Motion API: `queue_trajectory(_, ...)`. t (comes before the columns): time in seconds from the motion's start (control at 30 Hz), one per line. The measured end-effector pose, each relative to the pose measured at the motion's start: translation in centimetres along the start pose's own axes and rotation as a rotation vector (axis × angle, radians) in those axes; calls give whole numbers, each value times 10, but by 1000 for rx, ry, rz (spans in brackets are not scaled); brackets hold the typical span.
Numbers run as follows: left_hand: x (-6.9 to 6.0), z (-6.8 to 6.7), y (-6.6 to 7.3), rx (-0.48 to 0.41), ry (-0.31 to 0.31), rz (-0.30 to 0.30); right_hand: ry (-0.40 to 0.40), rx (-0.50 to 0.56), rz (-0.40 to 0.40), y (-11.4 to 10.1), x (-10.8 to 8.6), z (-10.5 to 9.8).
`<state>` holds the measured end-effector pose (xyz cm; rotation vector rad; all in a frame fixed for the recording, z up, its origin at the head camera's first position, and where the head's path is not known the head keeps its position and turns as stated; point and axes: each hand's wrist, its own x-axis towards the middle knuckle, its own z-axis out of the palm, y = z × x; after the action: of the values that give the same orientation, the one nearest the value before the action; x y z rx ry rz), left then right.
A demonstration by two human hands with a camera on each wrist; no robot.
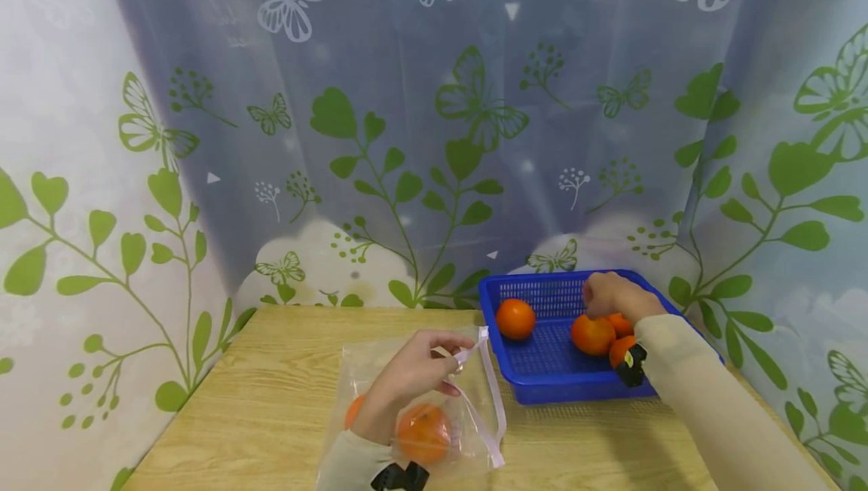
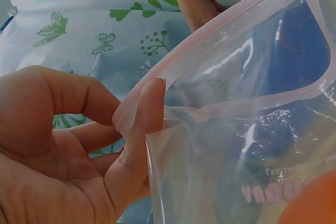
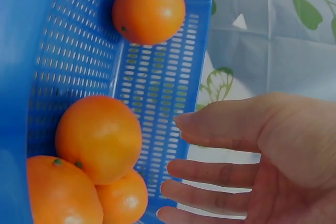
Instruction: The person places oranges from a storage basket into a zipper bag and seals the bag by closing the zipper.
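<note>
A clear zip bag (image 1: 468,401) with a pale pink rim lies on the table, its mouth towards the basket. My left hand (image 1: 423,367) pinches the rim between thumb and fingertips, as the left wrist view shows. Inside the bag sits an orange (image 1: 424,433); a second orange (image 1: 354,410) is mostly hidden by my left wrist. Over the blue basket hangs my right hand (image 1: 620,297), thumb and fingers apart and holding nothing in the right wrist view. Closest to it is an orange (image 3: 98,140), grouped with two others. A lone orange (image 1: 515,318) rests at the basket's left side.
The blue plastic basket (image 1: 570,384) has perforated walls and stands at the back right of the wooden table (image 1: 264,385). Behind and beside the table hangs a curtain (image 1: 420,175) printed with leaves and butterflies.
</note>
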<state>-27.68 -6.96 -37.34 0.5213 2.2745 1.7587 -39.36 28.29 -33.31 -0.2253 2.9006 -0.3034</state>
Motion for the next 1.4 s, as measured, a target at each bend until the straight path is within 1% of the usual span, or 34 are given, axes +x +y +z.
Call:
queue_trajectory(0.17, 2, 1, -2, 4, 8, -1, -19, 31, 40, 10, -1, 3)
queue_trajectory(0.37, 3, 2, -3, 6, 11, -1, -49, 53, 61, 18, -2, 5)
queue_trajectory(0.53, 3, 1, -3, 2, 29, 21, -59, 54, 49, 21, 2, 8)
queue_trajectory(0.7, 5, 0, -3, 2, 77, 43, -56, 20, 45, 22, 7, 14)
queue_trajectory(0.8, 5, -1, -3, 2, 98, 48, -62, 22, 50, 21, 8, 16)
queue_trajectory(0.93, 5, -4, -3, 0, 107, 52, -66, 32, 49, 19, 10, 19)
queue_trajectory(1.13, 5, -7, -1, -3, 121, 62, -59, 14, 43, 19, 17, 24)
queue_trajectory(1.4, 2, -11, 4, 3, 127, 76, -54, 44, 30, 21, 21, 28)
